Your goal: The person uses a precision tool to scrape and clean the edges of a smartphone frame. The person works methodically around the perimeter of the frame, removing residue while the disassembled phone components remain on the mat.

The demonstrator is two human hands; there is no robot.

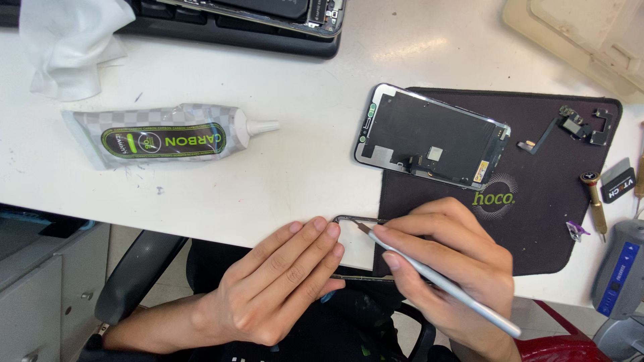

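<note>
My left hand [278,285] lies flat over a phone frame [349,219] at the table's near edge, holding it down; only the frame's top corner and a thin lower edge show. My right hand [446,251] grips a slim silver tool [446,288] like a pen, its tip touching the frame's upper edge near my left fingertips. A detached phone screen [429,137] lies face down beyond my hands, half on a dark mat [550,201].
A grey-checked glue tube [168,136] with a white nozzle lies at left. White tissue [70,43] and a dark keyboard with another opened phone [282,13] sit at the back. Small flex parts [580,126], a brass-tipped screwdriver [596,201] and a blue-grey device [620,271] are at right.
</note>
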